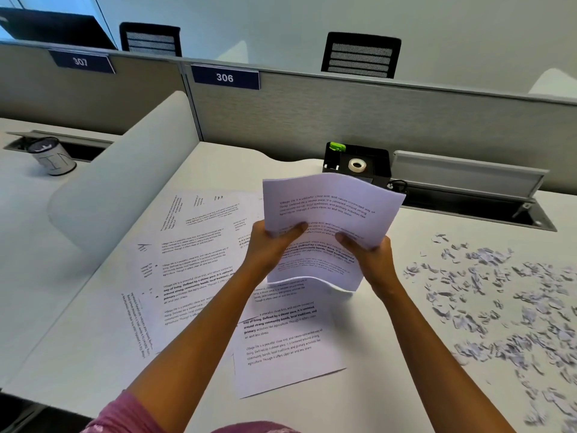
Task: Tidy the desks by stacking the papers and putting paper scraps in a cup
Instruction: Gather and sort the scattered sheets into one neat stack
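Observation:
Both hands hold a sheaf of printed papers (327,214) upright over the middle of the white desk (78,354), its bottom edge resting on the sheets below. My left hand (271,245) grips its left side and my right hand (368,254) its right side. Several more printed sheets (193,260) lie scattered flat to the left, and one sheet (281,348) lies in front of me. A wide scatter of paper scraps (499,295) covers the desk's right side. A patterned cup (51,156) stands on the neighbouring desk at far left.
A black box (371,173) holding a tape roll (357,165) and a green-topped item sits at the desk's back. A curved white divider (125,170) separates the two desks. Grey partitions labelled 306 and 307 rise behind, with an open cable tray (468,195) at back right.

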